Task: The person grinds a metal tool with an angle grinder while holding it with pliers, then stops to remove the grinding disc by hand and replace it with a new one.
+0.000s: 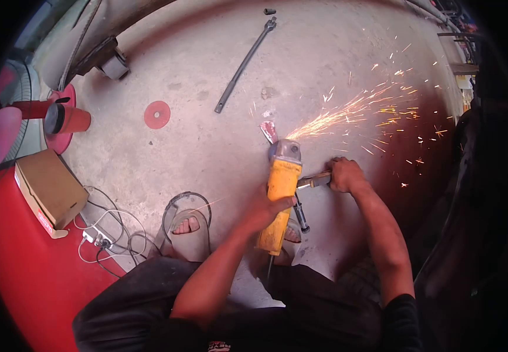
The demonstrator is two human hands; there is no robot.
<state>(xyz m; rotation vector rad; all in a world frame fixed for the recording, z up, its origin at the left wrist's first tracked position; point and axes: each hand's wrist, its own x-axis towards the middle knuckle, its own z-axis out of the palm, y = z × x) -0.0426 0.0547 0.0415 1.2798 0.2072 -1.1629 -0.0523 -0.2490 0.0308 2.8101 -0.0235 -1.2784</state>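
Observation:
My left hand (265, 209) is wrapped round the yellow body of an angle grinder (284, 182). Bright sparks (347, 114) fly from the grinder's head toward the upper right. To its right, my right hand (346, 175) grips the end of a metal bar (314, 180), whose other end passes behind the grinder. A small red and white piece (269, 131) shows just above the grinder head. Below the bar, a dark metal tool (301, 214) points down between the grinder and my right arm. The grinder's disc and its contact point are mostly hidden.
On the floor lie a long wrench bar (245, 66), a small socket (269, 11) and a red disc (157, 114). At the left are a pink fan (2, 132), a cardboard box (51, 188) and a power strip (97, 237) with cables. My sandalled feet are below.

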